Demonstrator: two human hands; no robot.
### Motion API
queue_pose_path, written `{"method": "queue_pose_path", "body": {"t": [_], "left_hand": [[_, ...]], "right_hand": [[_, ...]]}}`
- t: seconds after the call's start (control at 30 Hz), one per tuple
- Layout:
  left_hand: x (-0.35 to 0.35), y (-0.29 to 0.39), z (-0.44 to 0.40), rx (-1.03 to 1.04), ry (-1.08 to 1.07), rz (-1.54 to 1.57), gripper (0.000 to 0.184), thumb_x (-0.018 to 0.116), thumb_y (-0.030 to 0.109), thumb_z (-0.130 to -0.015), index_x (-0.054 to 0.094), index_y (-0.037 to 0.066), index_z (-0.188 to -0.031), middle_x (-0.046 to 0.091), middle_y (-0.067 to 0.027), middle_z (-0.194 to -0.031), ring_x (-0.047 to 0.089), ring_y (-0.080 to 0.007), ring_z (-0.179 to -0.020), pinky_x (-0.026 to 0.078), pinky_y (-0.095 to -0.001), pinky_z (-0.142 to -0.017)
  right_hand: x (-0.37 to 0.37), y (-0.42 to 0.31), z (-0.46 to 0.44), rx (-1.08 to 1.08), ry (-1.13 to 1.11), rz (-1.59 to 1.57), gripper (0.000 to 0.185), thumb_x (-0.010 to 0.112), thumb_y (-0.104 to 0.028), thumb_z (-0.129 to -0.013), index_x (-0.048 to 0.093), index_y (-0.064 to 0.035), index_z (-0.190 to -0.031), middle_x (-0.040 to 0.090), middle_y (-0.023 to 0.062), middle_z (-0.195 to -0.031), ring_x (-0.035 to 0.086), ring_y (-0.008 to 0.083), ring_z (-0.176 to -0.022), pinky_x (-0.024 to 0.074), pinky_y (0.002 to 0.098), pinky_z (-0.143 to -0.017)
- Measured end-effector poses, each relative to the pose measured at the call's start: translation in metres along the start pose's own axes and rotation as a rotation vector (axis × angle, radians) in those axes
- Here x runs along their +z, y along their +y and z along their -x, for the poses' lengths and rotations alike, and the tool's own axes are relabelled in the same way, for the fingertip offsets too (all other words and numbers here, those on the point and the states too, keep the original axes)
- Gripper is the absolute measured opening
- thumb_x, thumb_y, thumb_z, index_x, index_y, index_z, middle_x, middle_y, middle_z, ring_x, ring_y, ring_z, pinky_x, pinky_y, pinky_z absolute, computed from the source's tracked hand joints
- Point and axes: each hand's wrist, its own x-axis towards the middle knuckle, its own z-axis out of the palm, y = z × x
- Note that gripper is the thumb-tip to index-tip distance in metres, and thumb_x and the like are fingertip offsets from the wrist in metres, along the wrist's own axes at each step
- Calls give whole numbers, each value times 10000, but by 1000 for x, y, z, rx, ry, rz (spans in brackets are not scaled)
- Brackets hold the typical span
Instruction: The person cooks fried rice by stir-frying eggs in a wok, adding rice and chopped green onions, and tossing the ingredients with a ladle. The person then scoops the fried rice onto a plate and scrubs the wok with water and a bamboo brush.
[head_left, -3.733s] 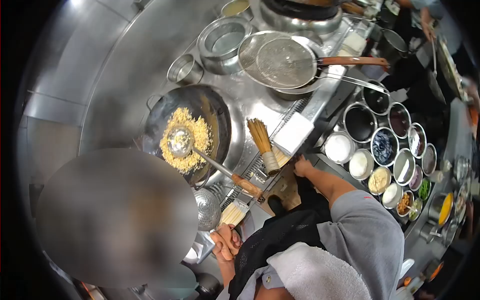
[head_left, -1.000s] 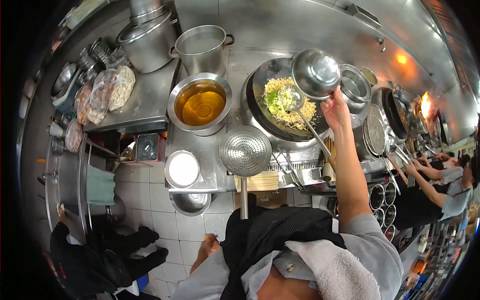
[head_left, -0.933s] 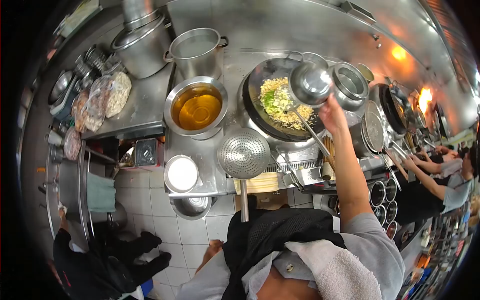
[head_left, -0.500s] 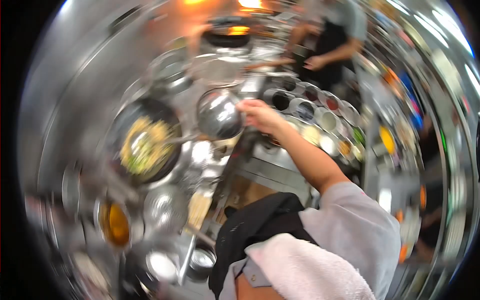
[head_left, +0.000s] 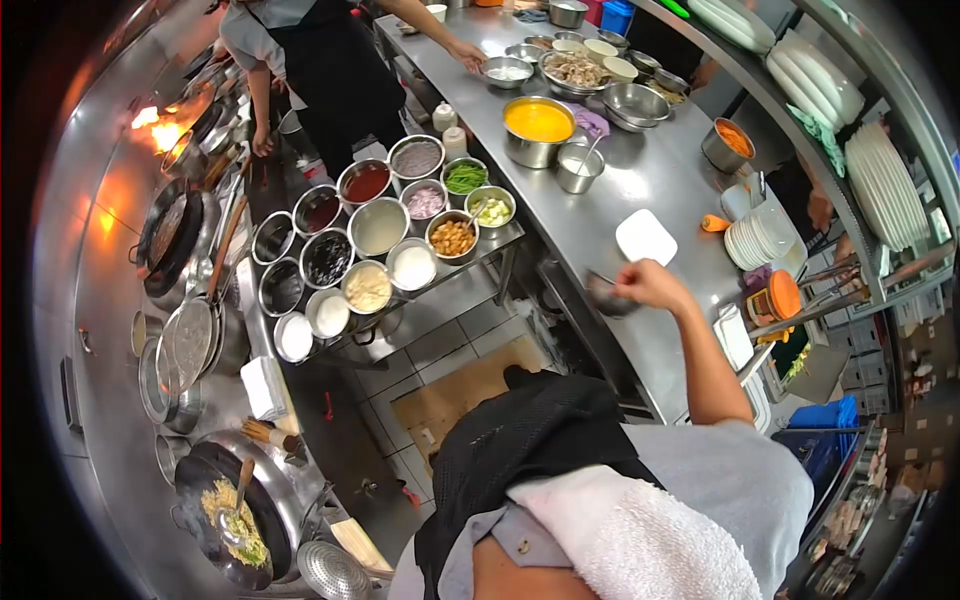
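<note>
My right hand (head_left: 652,287) holds a metal bowl (head_left: 612,296) by its rim, fingers closed on it, at the front edge of the steel counter (head_left: 600,190). Just above the bowl lies a white square plate (head_left: 646,238). My left hand is out of view. At the lower left, a wok (head_left: 205,555) holds yellow and green food (head_left: 238,520), with a wooden-handled ladle (head_left: 242,485) resting in it. Beside the wok is a perforated skimmer (head_left: 333,572).
Seasoning and ingredient pots (head_left: 380,226) stand on a low stand left of the counter. Another person (head_left: 325,70) in a black apron stands at the upper left, one hand near a counter bowl. Flames (head_left: 158,128) burn at far left. Stacked plates (head_left: 760,238) sit at right.
The view has swung right, from the wok to the counter. The bowl in my right hand has moved from above the wok to the counter's edge. My left hand has left view.
</note>
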Motion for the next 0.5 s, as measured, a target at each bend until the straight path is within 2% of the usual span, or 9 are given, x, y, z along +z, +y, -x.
{"method": "queue_pose_path", "body": {"t": [0.1, 0.17, 0.23, 0.3, 0.33, 0.37, 0.4, 0.43, 0.5], "left_hand": [[36, 12, -12, 3, -36, -79, 262, 772, 284, -852, 681, 68, -971, 649, -19, -809, 623, -139, -670, 523, -329, -584], [50, 27, -23, 22, -63, -138, 276, 776, 287, -849, 688, 63, -985, 654, -20, -820, 628, -139, -683, 529, -330, -595], [57, 42, -37, 47, -88, -190, 290, 779, 290, -847, 694, 57, -998, 659, -21, -831, 634, -139, -697, 535, -331, -606], [58, 57, -55, 94, -103, -218, 305, 783, 293, -845, 700, 52, -1012, 664, -23, -841, 639, -139, -710, 541, -332, -618], [78, 79, -31, 223, 3, -457, 369, 811, 291, -811, 701, 36, -1053, 677, -28, -893, 634, -139, -793, 535, -326, -712], [83, 94, -23, 260, -44, -420, 374, 818, 286, -793, 704, 56, -1065, 690, -35, -959, 636, -150, -860, 526, -340, -787], [81, 107, -23, 391, -144, -521, 446, 842, 311, -755, 700, 59, -1094, 695, -57, -1021, 639, -166, -885, 523, -343, -793], [91, 105, -7, 389, 193, -502, 490, 858, 352, -730, 696, 48, -1079, 693, -74, -1018, 647, -157, -895, 524, -334, -791], [106, 133, 57, 397, 211, -384, 573, 877, 402, -702, 676, 41, -1100, 694, -85, -1026, 653, -149, -911, 523, -326, -788]], "right_hand": [[-10, 85, 47, 250, 308, 337, 276, 745, -282, -775, 700, -9, -781, 665, 157, -677, 640, 294, -616, 494, 420, -603], [0, 130, 66, 380, 503, 410, 235, 721, -280, -774, 726, -46, -791, 702, 168, -751, 665, 395, -724, 521, 465, -669], [9, 166, 75, 434, 586, 375, 289, 734, -318, -798, 739, -42, -883, 711, 176, -822, 670, 379, -746, 527, 449, -696], [12, 168, 76, 306, 669, 276, 400, 734, -375, -830, 732, -18, -1009, 707, 192, -885, 668, 349, -762, 524, 428, -725], [13, 168, 67, 276, 678, 175, 444, 726, -365, -863, 705, 5, -1108, 699, 187, -906, 644, 292, -758, 515, 395, -723], [13, 172, 53, 230, 662, 120, 397, 714, -308, -889, 699, 8, -1129, 693, 156, -866, 609, 232, -727, 501, 366, -688], [12, 155, 36, 157, 649, 46, 344, 691, -260, -917, 697, 8, -1132, 665, 109, -808, 563, 183, -685, 482, 335, -658], [9, 139, 19, 126, 533, 29, 328, 674, -256, -935, 697, 11, -1125, 598, 61, -730, 502, 136, -651, 443, 307, -619], [12, 72, -16, 40, 345, 22, 307, 666, -242, -944, 695, 16, -1108, 535, 27, -683, 452, 111, -637, 402, 280, -589]]}}
